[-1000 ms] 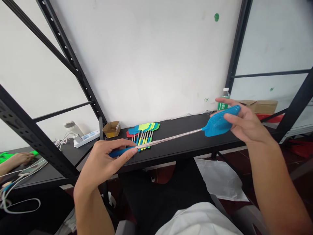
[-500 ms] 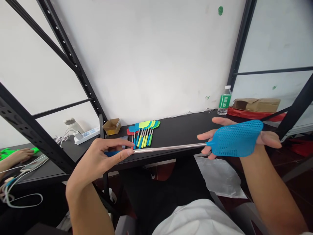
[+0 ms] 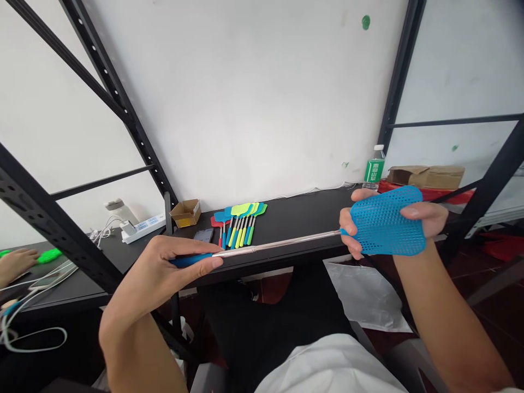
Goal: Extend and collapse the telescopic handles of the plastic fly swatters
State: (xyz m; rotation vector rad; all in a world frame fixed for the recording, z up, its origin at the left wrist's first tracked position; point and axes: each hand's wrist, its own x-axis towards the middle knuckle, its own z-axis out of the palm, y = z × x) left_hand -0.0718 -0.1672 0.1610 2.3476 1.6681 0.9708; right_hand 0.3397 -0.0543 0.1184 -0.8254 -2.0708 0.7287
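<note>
Since half a second ago, the right hand [image 3: 433, 219] has gone from a flat, spread palm to a grasp: its thumb now presses the front of the blue head [image 3: 382, 229], while the fingers wrap behind it and show along the side nearest the neck. That head has also risen a little and shifted left in the view. The swatter [image 3: 286, 241] is in mid-air, held at both ends, crosswise before the worktop [image 3: 301, 218]. The left hand [image 3: 155, 278] pinches the handle [image 3: 192, 261] between thumb and fingers, close to where the metal shaft starts.

It should be light. The shaft looks thin, stiff and sectioned, so a pull might slide it, and its smooth metal may be slippery. The mesh probably flexes under a hard squeeze, and the slim neck seems the weak spot. The handle looks like the surest hold; the head is best supported across its face.

The near edge of the worktop runs close to the shaft in the view, though its true gap is hard to tell. Beyond the left hand lie a row of swatters [image 3: 238, 237] and a phone [image 3: 203, 235]; a bottle [image 3: 373, 170] stands past the right. Most sideways room seems to lie between the row and the bottle. A rack post [image 3: 53, 221] limits swings leftward.
</note>
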